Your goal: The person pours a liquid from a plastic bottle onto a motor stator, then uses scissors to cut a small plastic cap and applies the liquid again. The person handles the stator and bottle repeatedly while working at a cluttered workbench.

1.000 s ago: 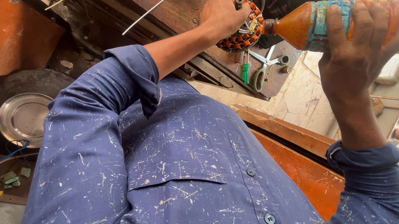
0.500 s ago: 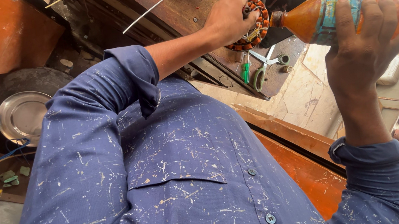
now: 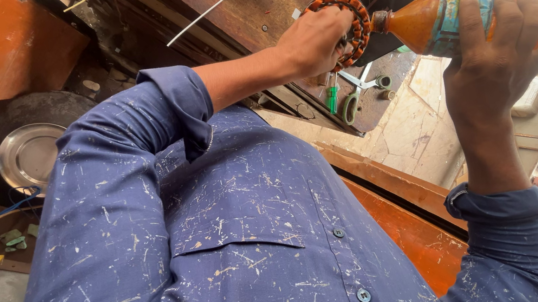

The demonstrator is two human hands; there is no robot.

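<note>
While our left hand closes its fingers around the ring-shaped copper coil, our right hand wraps its fingers round an orange bottle (nozzle just beside the coil), above scissors on the bench.

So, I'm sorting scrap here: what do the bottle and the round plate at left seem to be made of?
The bottle, gripped in one hand, looks like translucent orange plastic, since light glows through it, with a glossy teal label. The round plate looks like bare metal, probably steel: silvery grey with a dull sheen and a raised rim.
</note>
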